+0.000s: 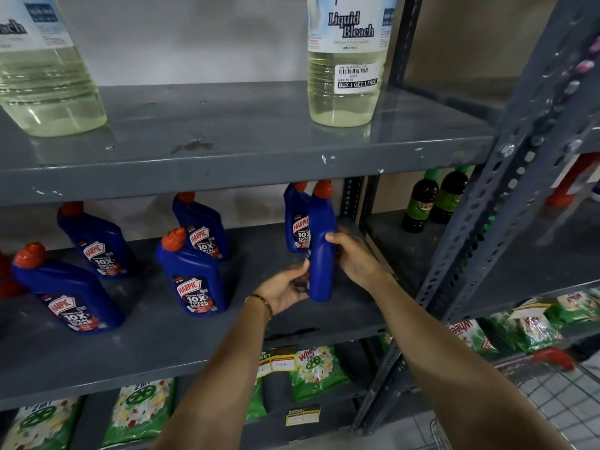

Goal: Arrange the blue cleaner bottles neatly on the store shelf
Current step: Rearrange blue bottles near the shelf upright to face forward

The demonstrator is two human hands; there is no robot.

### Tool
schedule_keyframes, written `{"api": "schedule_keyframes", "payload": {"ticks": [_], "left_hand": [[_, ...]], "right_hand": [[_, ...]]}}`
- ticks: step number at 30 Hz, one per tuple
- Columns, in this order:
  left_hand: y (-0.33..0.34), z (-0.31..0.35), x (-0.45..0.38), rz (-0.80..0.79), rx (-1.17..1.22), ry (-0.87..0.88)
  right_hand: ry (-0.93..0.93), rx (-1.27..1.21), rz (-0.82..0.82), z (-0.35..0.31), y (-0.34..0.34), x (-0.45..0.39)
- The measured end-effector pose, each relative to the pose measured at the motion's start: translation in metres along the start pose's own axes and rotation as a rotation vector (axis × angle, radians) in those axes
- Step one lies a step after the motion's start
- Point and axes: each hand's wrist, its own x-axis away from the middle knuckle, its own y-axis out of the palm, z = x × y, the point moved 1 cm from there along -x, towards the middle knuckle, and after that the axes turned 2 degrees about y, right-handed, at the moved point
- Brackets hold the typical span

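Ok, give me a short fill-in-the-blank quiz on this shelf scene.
1. Both hands hold one blue bottle with a ___ cap.
2. The left hand has a gold bangle on its ___.
3. The bottle on the upper shelf reads Liquid ___.

Answers: red; wrist; Bleach

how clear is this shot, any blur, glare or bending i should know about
Head view: wide-angle bending leans the shelf post and tilts the left bleach bottle; the far right edge is smeared with blur; soft glare lies on the top shelf under the bleach; both hands, left hand and right hand, and the held blue bottle are fairly sharp, fingertips slightly blurred.
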Motion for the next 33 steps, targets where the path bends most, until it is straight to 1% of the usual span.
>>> {"api": "schedule_keyframes", "payload": {"ticks": [2,5,9,13,15,18,21,27,33], "left_hand": [[0.000,-0.003,-0.004,0.008,0.000,0.021],[0.000,-0.006,-0.008,0.088,-0.068,0.055],[-0.001,-0.008,-0.012,0.261,-0.230,0.104],[-0.002,-0.015,-0.020,0.400,-0.424,0.189],[-0.002,-0.016,-0.024,0.475,-0.522,0.250],[0.002,-0.016,-0.026,0.553,-0.682,0.286],[0.006,-0.016,-0.028,0.581,-0.745,0.292],[0.004,-0.023,-0.030,0.649,-0.775,0.259],[0.001,-0.026,-0.029,0.630,-0.788,0.240]], "right_hand": [[0.007,-0.019,0.021,-0.001,-0.002,0.000],[0.031,-0.046,0.057,-0.001,-0.007,0.001],[0.031,-0.014,0.132,0.001,-0.012,-0.003],[0.026,0.049,0.159,0.003,-0.016,-0.005],[0.030,0.036,0.184,0.001,-0.016,-0.003],[0.053,0.037,0.215,0.002,-0.019,-0.004],[0.049,0.049,0.201,0.005,-0.022,-0.008],[0.055,0.092,0.178,0.013,-0.024,-0.018],[0.116,0.017,0.187,0.026,-0.031,-0.024]]}}
